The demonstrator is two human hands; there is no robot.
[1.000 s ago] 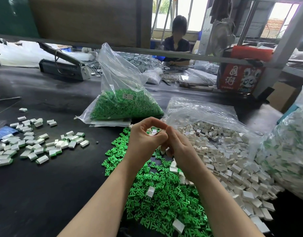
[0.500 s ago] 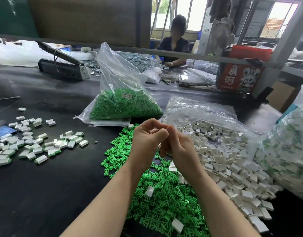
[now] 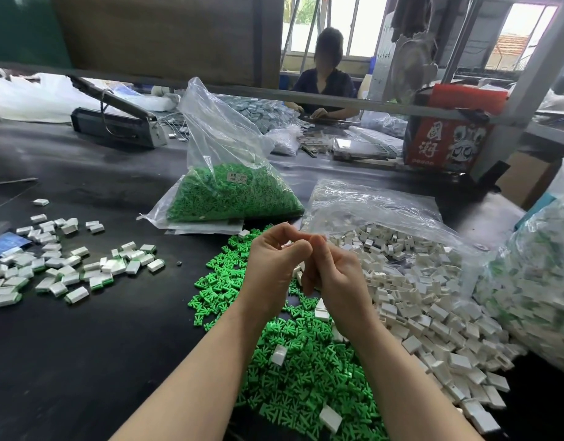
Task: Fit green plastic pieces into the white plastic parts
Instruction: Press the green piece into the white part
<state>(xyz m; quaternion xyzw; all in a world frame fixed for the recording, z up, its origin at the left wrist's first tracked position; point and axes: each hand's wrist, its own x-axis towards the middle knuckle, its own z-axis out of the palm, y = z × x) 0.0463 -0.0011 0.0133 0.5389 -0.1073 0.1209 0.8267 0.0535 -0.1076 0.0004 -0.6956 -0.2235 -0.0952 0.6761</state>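
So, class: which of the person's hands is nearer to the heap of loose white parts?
The right. The right hand hovers at the left edge of the loose white parts; the left hand sits farther left, over the loose green pieces.

Both hands meet over the green pile, and whatever sits between the left hand (image 3: 276, 265) and right hand (image 3: 333, 275) is mostly covered; only a pale sliver peeks out, too small to name. The green pieces (image 3: 293, 370) run under the forearms and off the bottom edge. The white parts (image 3: 427, 300) vanish partly under their clear bag. On the right, a bulging bag (image 3: 535, 281) is cut by the frame. The label (image 3: 237, 177) on the green bag is unreadable.
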